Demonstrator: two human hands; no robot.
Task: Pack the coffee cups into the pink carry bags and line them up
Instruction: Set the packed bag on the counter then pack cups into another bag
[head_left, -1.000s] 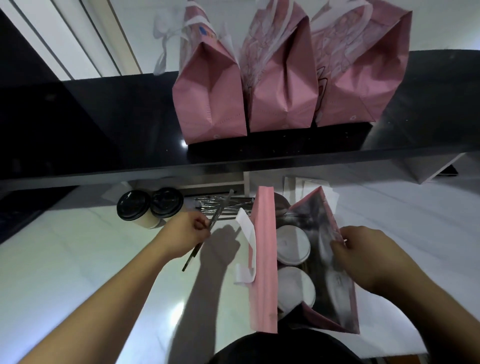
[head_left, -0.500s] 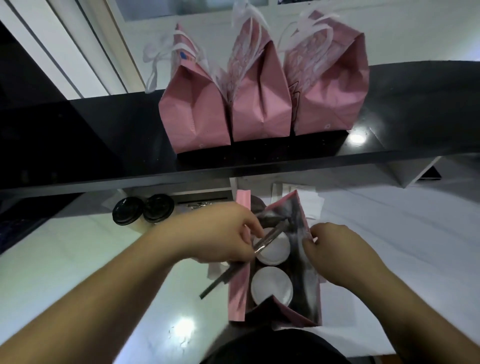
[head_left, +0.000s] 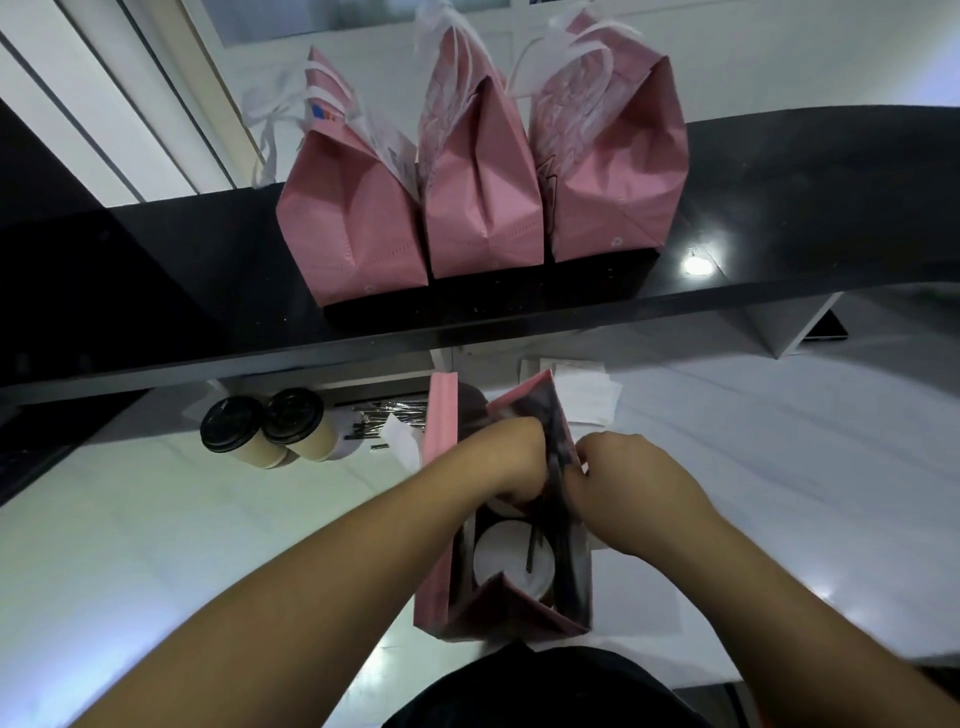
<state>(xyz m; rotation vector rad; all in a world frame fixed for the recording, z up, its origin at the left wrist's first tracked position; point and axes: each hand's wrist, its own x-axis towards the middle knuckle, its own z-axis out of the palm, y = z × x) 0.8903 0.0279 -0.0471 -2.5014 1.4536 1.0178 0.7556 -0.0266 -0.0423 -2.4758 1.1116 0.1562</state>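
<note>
An open pink carry bag (head_left: 440, 441) stands on the white counter in front of me. Inside it a white-lidded coffee cup (head_left: 506, 564) shows, with a dark wrapped straw (head_left: 531, 553) lying across the lid. My left hand (head_left: 511, 457) reaches down into the bag's mouth; its fingers are hidden inside. My right hand (head_left: 631, 486) grips the bag's right wall at the top edge. Three filled pink bags (head_left: 483, 208) stand side by side on the black shelf (head_left: 779, 208) behind. Two black-lidded cups (head_left: 270, 428) stand at the left.
A pile of wrapped straws (head_left: 387, 415) lies between the black-lidded cups and the open bag. White paper napkins (head_left: 584, 395) lie behind the bag to the right. The white counter (head_left: 779, 467) stretches to both sides, under the overhanging black shelf.
My left hand carried a straw from the pile into the open bag and now sits deep in its mouth. My right hand kept hold of the bag's right wall. The view tilted up slightly.
</note>
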